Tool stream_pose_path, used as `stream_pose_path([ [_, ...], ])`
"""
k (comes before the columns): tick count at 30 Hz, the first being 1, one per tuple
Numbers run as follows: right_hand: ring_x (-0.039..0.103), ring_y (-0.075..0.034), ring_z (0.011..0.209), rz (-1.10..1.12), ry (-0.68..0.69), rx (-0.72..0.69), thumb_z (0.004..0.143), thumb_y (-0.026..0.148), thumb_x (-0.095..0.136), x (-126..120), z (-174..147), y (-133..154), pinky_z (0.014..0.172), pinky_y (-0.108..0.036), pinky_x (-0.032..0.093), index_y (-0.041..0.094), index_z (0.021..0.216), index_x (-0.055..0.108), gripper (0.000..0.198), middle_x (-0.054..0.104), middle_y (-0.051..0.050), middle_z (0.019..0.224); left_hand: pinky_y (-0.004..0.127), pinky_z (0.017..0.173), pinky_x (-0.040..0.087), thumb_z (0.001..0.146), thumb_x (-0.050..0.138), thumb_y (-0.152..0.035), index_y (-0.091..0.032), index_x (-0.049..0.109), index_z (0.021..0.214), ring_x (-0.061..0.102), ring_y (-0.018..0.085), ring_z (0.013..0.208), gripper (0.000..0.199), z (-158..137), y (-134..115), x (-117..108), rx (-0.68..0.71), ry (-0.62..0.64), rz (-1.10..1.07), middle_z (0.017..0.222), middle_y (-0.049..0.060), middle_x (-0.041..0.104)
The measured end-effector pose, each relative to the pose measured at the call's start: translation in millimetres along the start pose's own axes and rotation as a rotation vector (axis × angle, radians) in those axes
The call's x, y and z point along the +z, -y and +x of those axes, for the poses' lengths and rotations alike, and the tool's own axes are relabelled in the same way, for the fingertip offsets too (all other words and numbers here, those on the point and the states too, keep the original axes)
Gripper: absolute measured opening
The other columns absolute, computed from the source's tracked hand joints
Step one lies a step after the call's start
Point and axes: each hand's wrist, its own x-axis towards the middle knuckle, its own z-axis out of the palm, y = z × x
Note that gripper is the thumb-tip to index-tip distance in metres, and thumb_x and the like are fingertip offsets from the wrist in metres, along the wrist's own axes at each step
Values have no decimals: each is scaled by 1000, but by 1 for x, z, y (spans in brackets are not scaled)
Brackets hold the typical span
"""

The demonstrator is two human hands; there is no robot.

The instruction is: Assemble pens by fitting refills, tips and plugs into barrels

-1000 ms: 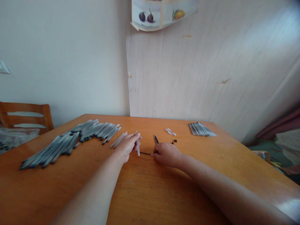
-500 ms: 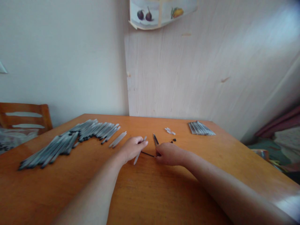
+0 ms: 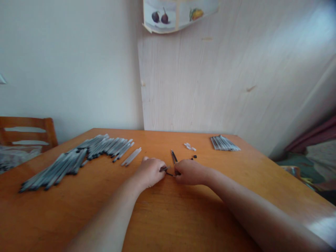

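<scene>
My left hand is closed around a clear pen barrel, of which only a short piece shows at the fingertips. Just across from it, my right hand is closed on the end of a thin black pen refill. The refill spans the small gap between both hands; whether its other end is inside the barrel I cannot tell. More dark refills lie beyond the right fingertips. Several clear empty barrels lie left of my left hand.
A large spread of pens with black ends covers the table's left side. A neat row of pens lies at the back right. Small white pieces and black plugs lie beyond my right hand. A wooden chair stands at left.
My left hand has turned over and moved slightly right and down, bringing the barrel close to my right hand. The right hand stays in place with the refill.
</scene>
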Motion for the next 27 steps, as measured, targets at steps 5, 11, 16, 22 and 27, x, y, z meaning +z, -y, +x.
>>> stream_pose_path([
  [5,63,-20,72,51,12,-8,80,30,52,1,1,-3,57,-26,36,16,85,73,26,72,-10,85,37,80,31,81,52,-28,-21,64,72,59,23,79,17,0,-2,2,39,-19,58,77,5,68],
  [11,62,-19,71,71,1,-16,79,29,53,1,1,-5,54,-26,32,18,84,73,24,72,-8,84,38,80,29,82,51,-27,-22,64,74,58,23,81,17,1,1,6,62,-34,75,78,6,68],
  [16,60,-17,67,79,-7,-58,79,29,52,2,2,-8,53,-25,30,18,82,72,23,71,-7,81,37,79,28,83,54,-31,-23,65,77,58,23,83,15,1,2,7,80,-34,68,81,4,69],
  [22,57,-16,63,84,-8,-40,81,30,51,3,2,-8,53,-25,30,17,81,72,24,70,-8,79,37,79,27,83,55,-33,-23,66,78,60,23,85,16,0,0,7,100,-17,79,81,5,69],
  [27,57,-16,65,101,-8,-18,83,31,51,1,1,-10,54,-25,31,17,82,71,24,70,-8,81,37,80,28,83,56,-32,-23,67,78,60,22,84,15,0,-2,9,94,-18,68,80,5,69],
])
